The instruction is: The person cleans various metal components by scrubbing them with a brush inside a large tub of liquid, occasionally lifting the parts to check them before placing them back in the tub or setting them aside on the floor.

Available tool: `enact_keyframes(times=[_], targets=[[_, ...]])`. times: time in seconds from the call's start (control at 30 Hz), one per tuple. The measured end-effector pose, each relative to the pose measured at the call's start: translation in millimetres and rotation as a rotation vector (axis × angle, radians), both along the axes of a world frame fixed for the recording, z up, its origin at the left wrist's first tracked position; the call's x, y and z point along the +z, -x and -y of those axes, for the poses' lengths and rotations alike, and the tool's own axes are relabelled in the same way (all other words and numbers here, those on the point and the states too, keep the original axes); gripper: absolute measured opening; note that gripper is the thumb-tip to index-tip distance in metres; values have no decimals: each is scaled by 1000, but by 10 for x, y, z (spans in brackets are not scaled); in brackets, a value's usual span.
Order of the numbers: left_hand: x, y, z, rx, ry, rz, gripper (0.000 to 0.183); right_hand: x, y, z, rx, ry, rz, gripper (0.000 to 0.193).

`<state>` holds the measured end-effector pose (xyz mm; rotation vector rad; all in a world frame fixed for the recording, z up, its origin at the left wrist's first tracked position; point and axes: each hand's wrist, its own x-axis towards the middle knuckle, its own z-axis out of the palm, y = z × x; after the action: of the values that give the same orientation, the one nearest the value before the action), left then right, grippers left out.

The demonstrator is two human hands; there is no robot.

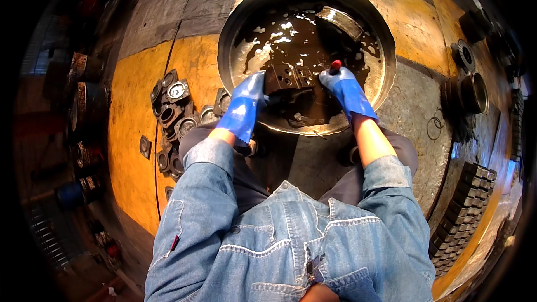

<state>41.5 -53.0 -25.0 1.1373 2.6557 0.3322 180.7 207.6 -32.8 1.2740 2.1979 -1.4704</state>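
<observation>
A large round metal basin (225, 39) of dark, foamy liquid stands in front of me. My left hand (249, 90), in a blue rubber glove, is closed on the left end of a dark metal block with round holes (282, 77), tilted above the liquid. My right hand (342, 83), gloved the same way, is closed round a red-ended handle (335, 66) to the right of the block. The tool's working end is hidden or lost in the dark. A pale curved metal piece (340, 22) lies at the basin's far right.
Dark square flanged metal parts (178, 113) are heaped on the floor at left. Stacked dark blocks (464, 210) line the right side. Thin rings (434, 127) lie near a metal cylinder (474, 93) at right. My knees flank the basin's near rim.
</observation>
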Motion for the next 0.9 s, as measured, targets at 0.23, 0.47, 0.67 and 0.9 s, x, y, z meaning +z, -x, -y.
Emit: enact_keyframes(times=[0.23, 0.47, 0.67, 0.9], targets=[[234, 54, -212, 18, 121, 181, 82, 575, -284, 344, -60, 135, -514, 41], [-138, 148, 1, 66, -39, 229, 69, 549, -275, 318, 47, 96, -475, 43], [-85, 31, 154, 35, -146, 181, 56, 387, -310, 333, 110, 74, -477, 45], [130, 92, -106, 74, 53, 292, 60, -9, -197, -178, 24, -13, -399, 47]])
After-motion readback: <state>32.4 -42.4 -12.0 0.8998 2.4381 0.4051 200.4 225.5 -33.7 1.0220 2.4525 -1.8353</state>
